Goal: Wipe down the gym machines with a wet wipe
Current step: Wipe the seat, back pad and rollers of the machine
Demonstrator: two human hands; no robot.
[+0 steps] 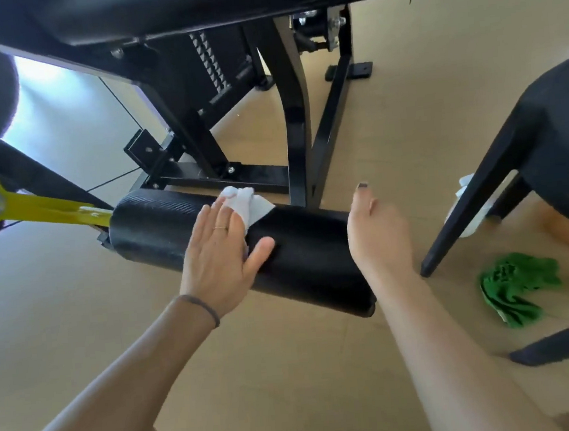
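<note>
pressing the wet wipe [246,203] flat on the black foam roller [299,248] is the step in hand, and the left hand [219,255] does it with straight, spread fingers, the wipe bunched under the fingertips near the top of the roller's curve. the right hand [377,228] rests at the roller's right part, thumb up; it looks relaxed and grasping nothing, though its fingers are behind the roller, so i cannot tell for sure.

to do this well, i would keep the palm flat and draw the wipe along the roller's length in overlapping passes, then work round the curve to the far and under sides. steadying the roller with the right hand should stop it from turning away. the bunched wipe would cover more if spread out.

further off, a green cloth [516,289] lies crumpled on the floor [289,369] beside a dark chair [528,146]. beyond the roller stand the machine's black frame [295,118] and, upper left, a yellow arm [34,208].

the roller's underside is hidden. a white object behind the chair leg is too covered to name, and the padded seat above is cut off by the top edge.
</note>
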